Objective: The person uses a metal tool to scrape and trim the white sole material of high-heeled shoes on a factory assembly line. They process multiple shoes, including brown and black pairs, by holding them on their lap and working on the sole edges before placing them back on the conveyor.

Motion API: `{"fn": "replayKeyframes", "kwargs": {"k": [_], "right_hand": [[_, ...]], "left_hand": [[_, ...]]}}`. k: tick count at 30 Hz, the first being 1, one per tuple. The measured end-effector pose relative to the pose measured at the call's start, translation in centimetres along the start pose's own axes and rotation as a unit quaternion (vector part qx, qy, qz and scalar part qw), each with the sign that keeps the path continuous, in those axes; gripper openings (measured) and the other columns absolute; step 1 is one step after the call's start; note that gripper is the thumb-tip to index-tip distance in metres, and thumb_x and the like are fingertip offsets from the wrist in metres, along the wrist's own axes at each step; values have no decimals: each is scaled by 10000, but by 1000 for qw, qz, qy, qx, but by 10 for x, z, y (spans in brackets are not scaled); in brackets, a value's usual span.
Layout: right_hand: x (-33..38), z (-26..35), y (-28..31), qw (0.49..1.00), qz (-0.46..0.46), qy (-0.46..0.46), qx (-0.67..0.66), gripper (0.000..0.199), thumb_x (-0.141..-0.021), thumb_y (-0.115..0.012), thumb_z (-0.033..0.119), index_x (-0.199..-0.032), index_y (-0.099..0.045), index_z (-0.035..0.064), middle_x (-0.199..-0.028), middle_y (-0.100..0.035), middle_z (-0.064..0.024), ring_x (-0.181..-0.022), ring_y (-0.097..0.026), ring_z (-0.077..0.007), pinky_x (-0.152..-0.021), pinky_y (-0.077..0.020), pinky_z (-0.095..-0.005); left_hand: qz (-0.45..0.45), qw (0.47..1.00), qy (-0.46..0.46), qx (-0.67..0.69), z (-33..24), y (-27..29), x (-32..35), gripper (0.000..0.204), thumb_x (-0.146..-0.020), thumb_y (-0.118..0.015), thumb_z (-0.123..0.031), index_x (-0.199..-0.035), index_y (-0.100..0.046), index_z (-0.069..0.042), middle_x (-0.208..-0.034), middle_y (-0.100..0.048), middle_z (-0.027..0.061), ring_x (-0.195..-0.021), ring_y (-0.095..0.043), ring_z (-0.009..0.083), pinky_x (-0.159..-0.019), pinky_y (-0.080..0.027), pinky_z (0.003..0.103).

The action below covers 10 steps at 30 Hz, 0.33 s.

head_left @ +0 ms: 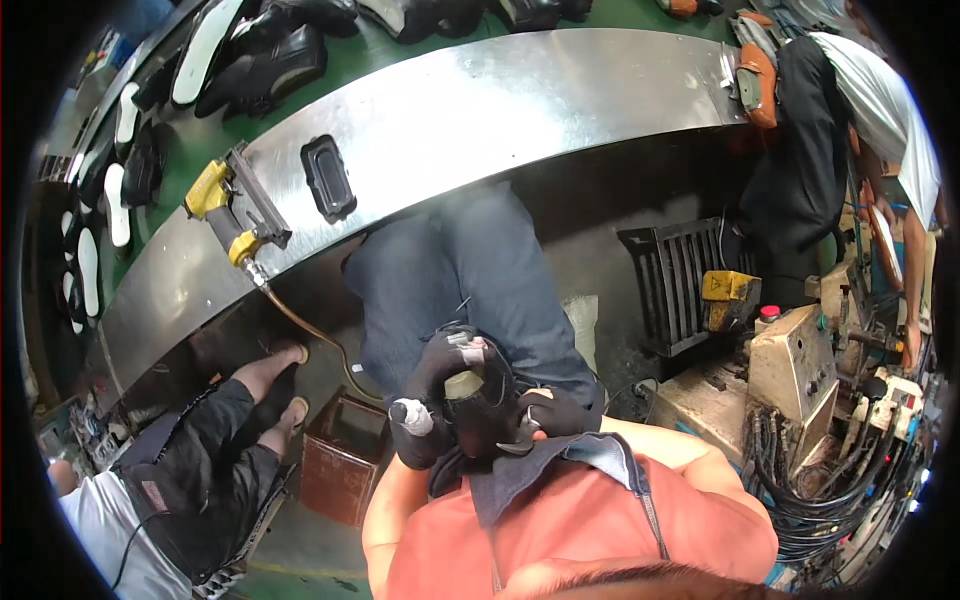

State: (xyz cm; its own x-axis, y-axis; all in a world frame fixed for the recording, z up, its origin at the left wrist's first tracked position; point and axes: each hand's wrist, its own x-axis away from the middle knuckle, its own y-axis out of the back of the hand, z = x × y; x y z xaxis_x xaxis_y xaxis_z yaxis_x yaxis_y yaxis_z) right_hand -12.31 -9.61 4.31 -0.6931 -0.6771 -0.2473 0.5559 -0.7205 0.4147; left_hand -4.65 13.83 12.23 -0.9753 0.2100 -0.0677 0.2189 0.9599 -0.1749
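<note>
A dark shoe (482,412) rests in my lap, its light inside showing through the opening. My left hand (428,400), in a black glove with white tape on the fingers, curls round the shoe's left side and far end. On the other side is my right hand (555,408), also in a black glove, with its fingers closed. A small grey metal piece (518,438) shows beside these fingers, against the shoe's near end. It looks like part of a hand tool, but its kind is hidden.
Ahead runs a metal ledge (440,110) with a yellow air stapler (212,195) and a black tray (328,177). Beyond it, shoes and white insoles lie on a green conveyor (345,50). Machinery (790,365) stands at right; people are on both sides.
</note>
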Motion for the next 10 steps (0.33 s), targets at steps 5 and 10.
{"fn": "replayKeyframes", "kwargs": {"k": [5,10], "right_hand": [[5,-7,4,969,82,-146,-182,373,-870,-604,421,-923,-594,52,-967,-576,-121,-897,-592,-305,-779,-498,-419],[2,-31,-11,999,15,-33,37,396,-825,-697,400,-964,-592,44,-1088,-599,-140,-996,-602,-328,-875,-489,-434]], "left_hand": [[-4,999,-37,-19,5,-3,0,736,-959,-272,-655,-1051,-654,-33,-1095,-654,140,-1110,-584,331,-1034,-382,477],[7,1000,5,10,61,23,-7,850,-940,-149,-722,-1067,-673,-65,-1174,-641,131,-1302,-441,348,-1125,-287,484]]}}
